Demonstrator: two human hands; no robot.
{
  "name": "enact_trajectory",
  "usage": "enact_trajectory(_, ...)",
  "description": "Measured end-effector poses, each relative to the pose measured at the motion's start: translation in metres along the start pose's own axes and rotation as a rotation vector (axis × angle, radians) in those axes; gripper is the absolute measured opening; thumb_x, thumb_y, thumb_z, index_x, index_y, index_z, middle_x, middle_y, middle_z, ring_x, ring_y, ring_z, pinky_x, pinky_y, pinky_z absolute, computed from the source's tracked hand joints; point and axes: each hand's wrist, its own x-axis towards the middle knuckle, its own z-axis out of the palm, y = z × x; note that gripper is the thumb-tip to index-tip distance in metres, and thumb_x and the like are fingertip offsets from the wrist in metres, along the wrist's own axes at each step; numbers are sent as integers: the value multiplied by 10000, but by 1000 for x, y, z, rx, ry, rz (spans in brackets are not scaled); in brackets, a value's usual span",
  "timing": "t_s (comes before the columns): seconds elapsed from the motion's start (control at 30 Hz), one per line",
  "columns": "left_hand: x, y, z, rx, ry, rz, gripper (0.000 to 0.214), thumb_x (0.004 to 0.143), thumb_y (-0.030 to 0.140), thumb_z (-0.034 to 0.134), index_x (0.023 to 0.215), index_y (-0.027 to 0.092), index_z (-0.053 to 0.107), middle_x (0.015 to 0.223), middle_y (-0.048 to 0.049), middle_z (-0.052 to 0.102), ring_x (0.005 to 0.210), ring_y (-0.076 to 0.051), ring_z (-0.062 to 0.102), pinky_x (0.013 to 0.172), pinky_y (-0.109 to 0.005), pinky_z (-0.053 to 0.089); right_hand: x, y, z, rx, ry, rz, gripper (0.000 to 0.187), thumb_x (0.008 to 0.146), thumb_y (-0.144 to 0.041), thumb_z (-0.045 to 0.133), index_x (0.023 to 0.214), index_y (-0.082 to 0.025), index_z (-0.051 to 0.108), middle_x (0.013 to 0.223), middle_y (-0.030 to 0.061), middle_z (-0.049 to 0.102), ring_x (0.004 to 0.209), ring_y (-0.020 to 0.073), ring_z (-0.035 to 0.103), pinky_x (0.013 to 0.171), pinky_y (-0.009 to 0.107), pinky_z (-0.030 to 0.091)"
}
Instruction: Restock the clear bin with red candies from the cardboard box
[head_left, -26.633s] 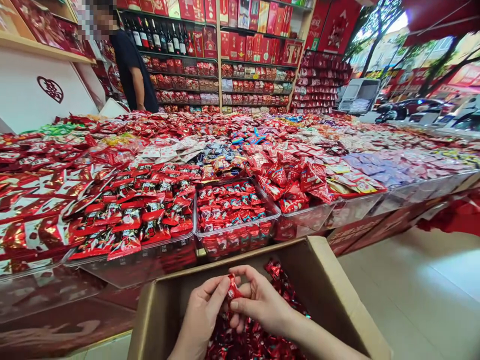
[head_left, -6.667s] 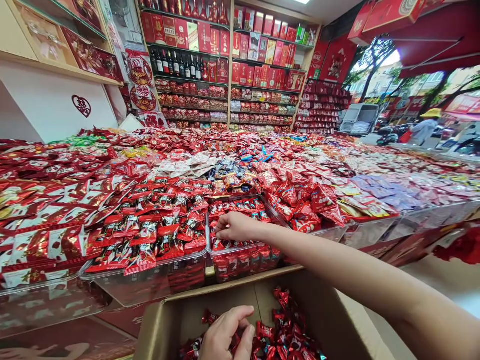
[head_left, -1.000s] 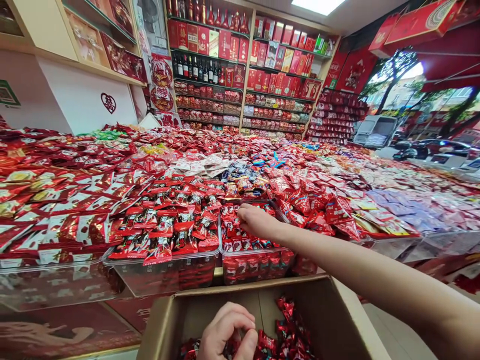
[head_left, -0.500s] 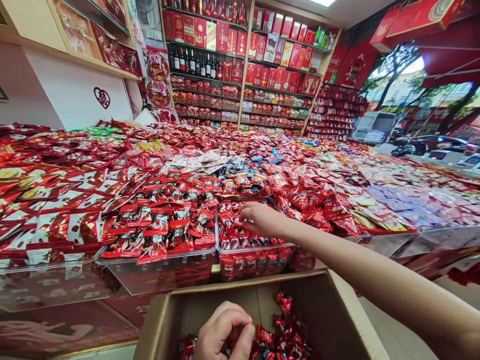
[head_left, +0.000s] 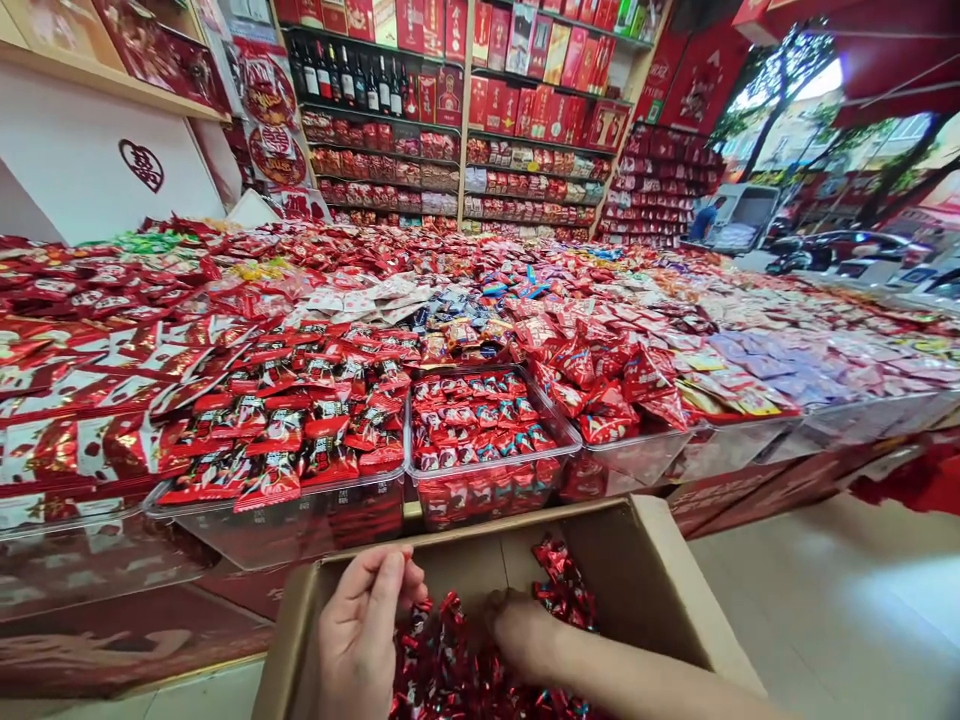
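An open cardboard box (head_left: pixel 686 590) stands in front of me, with red foil-wrapped candies (head_left: pixel 435 665) loose inside it. Reaching down into the box is my right hand (head_left: pixel 525 630); its fingers are in shadow against the candies, so their grip is hidden. My left hand (head_left: pixel 360 625) is raised at the box's left side, thumb and fingers pinched together, and what lies between them is too small to make out. Just beyond the box, a clear plastic bin (head_left: pixel 491 468) holds similar small red candies (head_left: pixel 480 420) laid in rows.
To the left is another clear bin (head_left: pixel 277 500) of larger red and black packets (head_left: pixel 300 420). Triangular red packets (head_left: pixel 611 390) lie to the right. Mixed sweets spread over the counter behind, up to shelves of bottles (head_left: pixel 349 80) and red boxes. Floor (head_left: pixel 810 600) shows at right.
My right hand has left the plastic bin and come down into the cardboard box. My left hand has shifted left and up, out from over the candies. The view has tilted slightly down.
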Motion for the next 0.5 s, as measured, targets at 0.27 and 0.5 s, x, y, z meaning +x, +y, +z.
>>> enact_trajectory(0.27, -1, -4, 0, 66, -51, -2, 168, 676, 333, 636, 745, 182, 611, 592, 43, 630, 547, -85, 554, 525, -141, 470, 16, 2, 33, -168, 19, 159, 322, 581, -119, 579, 899, -108, 628, 923, 167, 608, 844, 298, 570, 649, 397, 475)
enact_trajectory(0.5, -2, -6, 3, 115, -79, -26, 170, 670, 333, 642, 746, 183, 614, 581, 50, 633, 539, -80, 554, 523, -132, 466, 18, 7, 24, -86, -181, 203, 532, 438, -152, 701, 959, -110, 604, 923, 159, 631, 851, 315, 581, 669, 409, 481)
